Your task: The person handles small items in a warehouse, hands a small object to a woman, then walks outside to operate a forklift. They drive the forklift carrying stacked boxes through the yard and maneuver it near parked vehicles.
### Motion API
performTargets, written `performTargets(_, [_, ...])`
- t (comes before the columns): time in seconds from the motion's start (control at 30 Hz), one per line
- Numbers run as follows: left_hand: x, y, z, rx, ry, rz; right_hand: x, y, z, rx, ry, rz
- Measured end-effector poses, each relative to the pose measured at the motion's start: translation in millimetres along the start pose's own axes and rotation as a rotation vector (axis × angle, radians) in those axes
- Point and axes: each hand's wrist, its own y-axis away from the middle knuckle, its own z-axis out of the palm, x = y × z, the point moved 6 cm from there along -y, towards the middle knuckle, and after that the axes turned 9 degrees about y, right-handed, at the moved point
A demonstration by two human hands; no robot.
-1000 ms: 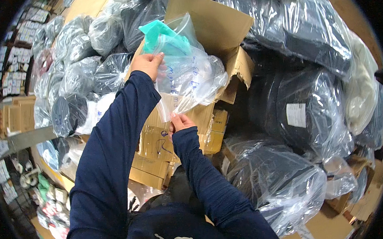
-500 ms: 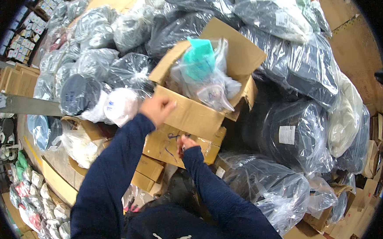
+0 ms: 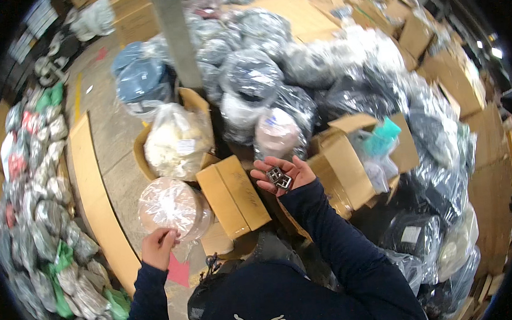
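My right hand [image 3: 296,173] is turned palm up, with several small dark metal buckles [image 3: 279,178] resting on its fingers. They look like square frames, though their exact kind is hard to make out. To the left, my left hand [image 3: 160,247] has thumb and fingertips pressed together; whatever is between them, if anything, is too small to see. It is just in front of a pinkish roll wrapped in clear plastic [image 3: 168,207]. Between my hands stands a closed, taped cardboard box [image 3: 233,193].
An open cardboard box [image 3: 345,175] holding plastic bags and a green bag [image 3: 382,136] is right of my right hand. Heaps of plastic-wrapped rolls [image 3: 250,72] lie beyond. A post [image 3: 177,41] rises at far left of centre. Bagged bundles [image 3: 48,214] line the left side.
The view has swung left, so the boxes appear further right. My left hand has moved from the open box to beside the wrapped roll. My right hand has turned up, showing the buckles.
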Motion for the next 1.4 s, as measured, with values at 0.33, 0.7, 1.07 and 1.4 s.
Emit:
performTargets(0.33, [-189.4,227.0,-222.0,0.667,0.54,-0.117,250.0,-86.3,203.2,-0.248,0.243,0.278])
performTargets(0.7, [-252.7,462.6,-274.3,1.298,0.65,-0.175,612.5,-76.5,156.1,-0.22,1.023,1.27])
performTargets(1.07, [-336.3,570.5,-301.5,1.766,0.755,-0.446,893.8,-24.5,299.0,-0.712,1.223,1.607])
performTargets(1.4, [-348.2,687.9,-280.5,2.259,0.881,-0.566,1174.4,175.9,431.1,-1.578,1.744,1.635])
